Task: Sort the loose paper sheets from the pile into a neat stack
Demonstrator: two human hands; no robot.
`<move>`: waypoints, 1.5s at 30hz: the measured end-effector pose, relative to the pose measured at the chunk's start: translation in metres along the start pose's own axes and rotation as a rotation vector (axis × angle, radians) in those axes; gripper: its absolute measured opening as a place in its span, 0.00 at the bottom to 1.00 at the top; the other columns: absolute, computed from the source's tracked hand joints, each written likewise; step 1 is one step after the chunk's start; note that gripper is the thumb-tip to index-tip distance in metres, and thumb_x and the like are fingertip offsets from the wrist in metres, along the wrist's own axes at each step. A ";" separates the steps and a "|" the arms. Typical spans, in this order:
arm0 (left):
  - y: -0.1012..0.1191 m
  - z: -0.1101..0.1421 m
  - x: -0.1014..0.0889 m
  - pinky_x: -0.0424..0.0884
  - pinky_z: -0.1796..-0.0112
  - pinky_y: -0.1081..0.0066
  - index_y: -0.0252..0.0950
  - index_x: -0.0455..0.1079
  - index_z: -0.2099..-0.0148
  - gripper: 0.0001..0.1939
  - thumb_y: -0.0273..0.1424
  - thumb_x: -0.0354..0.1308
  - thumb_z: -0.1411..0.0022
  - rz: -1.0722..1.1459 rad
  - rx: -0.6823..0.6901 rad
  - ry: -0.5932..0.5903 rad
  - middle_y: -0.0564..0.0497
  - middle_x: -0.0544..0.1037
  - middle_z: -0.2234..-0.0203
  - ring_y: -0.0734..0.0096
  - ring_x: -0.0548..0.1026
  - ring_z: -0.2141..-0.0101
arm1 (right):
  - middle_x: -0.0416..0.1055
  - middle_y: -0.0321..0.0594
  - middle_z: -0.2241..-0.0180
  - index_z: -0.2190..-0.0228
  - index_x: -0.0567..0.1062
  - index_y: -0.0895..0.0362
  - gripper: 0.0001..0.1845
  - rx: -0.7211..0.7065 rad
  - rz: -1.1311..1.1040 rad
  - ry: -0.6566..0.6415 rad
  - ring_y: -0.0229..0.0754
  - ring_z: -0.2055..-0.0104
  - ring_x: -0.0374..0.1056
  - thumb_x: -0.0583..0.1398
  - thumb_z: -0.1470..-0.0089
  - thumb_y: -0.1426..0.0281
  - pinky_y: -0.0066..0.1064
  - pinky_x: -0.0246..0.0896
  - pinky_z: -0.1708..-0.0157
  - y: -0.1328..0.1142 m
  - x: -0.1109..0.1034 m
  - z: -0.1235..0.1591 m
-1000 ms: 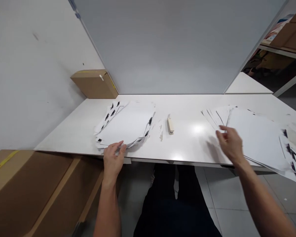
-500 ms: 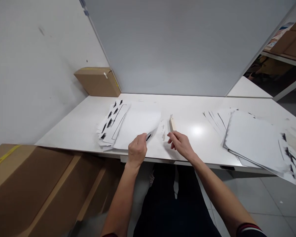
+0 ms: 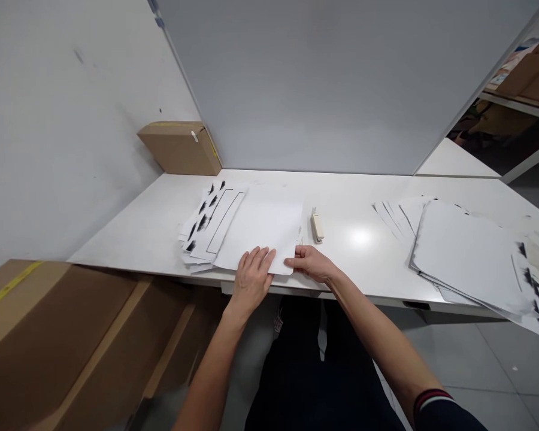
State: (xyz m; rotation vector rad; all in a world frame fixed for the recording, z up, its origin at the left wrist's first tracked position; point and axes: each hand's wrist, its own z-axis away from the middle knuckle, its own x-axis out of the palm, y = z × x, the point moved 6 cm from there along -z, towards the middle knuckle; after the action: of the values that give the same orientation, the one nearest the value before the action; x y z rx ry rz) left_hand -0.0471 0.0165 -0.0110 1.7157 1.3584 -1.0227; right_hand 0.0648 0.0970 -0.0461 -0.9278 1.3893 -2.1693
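Observation:
A blank white sheet of paper (image 3: pixel 265 218) lies on top of a fanned pile of sheets (image 3: pixel 202 230) with black smears and printed lines. My left hand (image 3: pixel 253 270) rests flat on the sheet near its front edge, fingers stretched out. At the sheet's front right corner, my right hand (image 3: pixel 309 261) pinches the paper between thumb and fingers. A small cream stapler (image 3: pixel 317 226) lies just beyond my right hand, apart from it. What is under the top sheet is mostly hidden.
To the right, another loose stack of papers (image 3: pixel 471 257) with black smears hangs over the front edge of the white table (image 3: pixel 359 275). A cardboard box (image 3: pixel 179 148) stands at the back left. Large cartons (image 3: pixel 49 335) are below the table's left side. A grey panel (image 3: pixel 305 90) rises behind.
My left hand has let go of the lifted corner and flattened onto the sheet. My right hand has moved left from the stapler to the corner. The top sheet has shifted slightly right.

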 end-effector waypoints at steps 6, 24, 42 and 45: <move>-0.012 -0.002 -0.002 0.64 0.48 0.60 0.34 0.61 0.43 0.26 0.18 0.42 0.44 0.206 -0.086 0.070 0.44 0.71 0.50 0.63 0.67 0.48 | 0.73 0.35 0.75 0.69 0.76 0.60 0.17 -0.188 -0.052 -0.098 0.35 0.72 0.67 0.69 0.65 0.67 0.28 0.63 0.68 -0.013 0.014 -0.002; -0.038 -0.003 0.011 0.70 0.63 0.67 0.32 0.68 0.56 0.17 0.18 0.45 0.46 0.068 -0.377 0.074 0.43 0.77 0.68 0.61 0.75 0.64 | 0.61 0.30 0.84 0.79 0.65 0.57 0.17 -0.462 0.010 -0.120 0.32 0.78 0.60 0.60 0.50 0.58 0.27 0.57 0.73 -0.051 0.043 0.015; -0.105 0.033 -0.035 0.71 0.65 0.62 0.33 0.68 0.54 0.25 0.46 0.55 0.47 0.482 -0.904 0.119 0.43 0.75 0.65 0.63 0.73 0.68 | 0.77 0.41 0.70 0.68 0.72 0.59 0.13 -0.124 -0.119 0.326 0.44 0.68 0.72 0.63 0.60 0.70 0.37 0.67 0.63 -0.004 -0.026 -0.008; -0.123 0.045 -0.011 0.68 0.74 0.69 0.31 0.70 0.63 0.25 0.49 0.60 0.55 0.850 -1.095 0.054 0.50 0.73 0.76 0.71 0.70 0.77 | 0.77 0.42 0.71 0.69 0.73 0.59 0.13 -0.101 -0.108 0.288 0.44 0.69 0.72 0.64 0.62 0.70 0.37 0.68 0.64 -0.009 -0.024 -0.015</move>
State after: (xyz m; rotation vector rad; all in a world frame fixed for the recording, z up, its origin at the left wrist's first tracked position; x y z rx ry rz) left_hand -0.1759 -0.0039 -0.0276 1.1961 0.7707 0.2550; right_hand 0.0705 0.1257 -0.0503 -0.7616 1.6286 -2.4081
